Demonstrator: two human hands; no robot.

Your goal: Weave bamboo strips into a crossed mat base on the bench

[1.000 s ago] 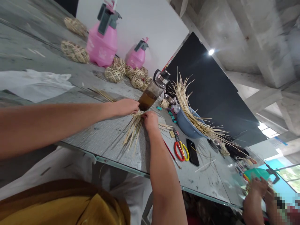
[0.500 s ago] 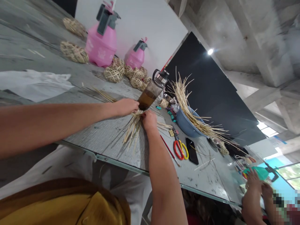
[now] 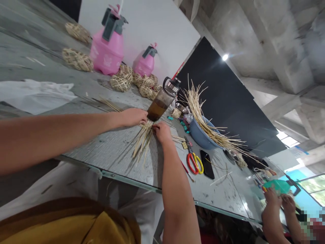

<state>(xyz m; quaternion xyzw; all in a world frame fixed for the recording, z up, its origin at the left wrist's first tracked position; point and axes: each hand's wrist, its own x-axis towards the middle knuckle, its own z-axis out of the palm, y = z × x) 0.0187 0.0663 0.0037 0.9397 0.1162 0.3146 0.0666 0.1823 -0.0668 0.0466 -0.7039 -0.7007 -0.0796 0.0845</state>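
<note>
A small weave of pale bamboo strips lies on the grey table, its loose ends fanning toward me and out to both sides. My left hand is closed at the weave's left side, fingertips bent down onto the strips. From the right, my right hand pinches the strips with thumb and forefinger. Just beyond both hands stands a clear bottle of brown liquid with a black lid. The exact strips between my fingers are partly hidden.
Scissors, a thin brush and a black phone lie to the right. A blue basin holds long strips. Behind stand a pink sprayer and woven balls. Another person's hands work at far right.
My right hand has shifted slightly at the weave, its fingers opening a little from the left hand. The left hand stays on the strips. The view has moved slightly.
</note>
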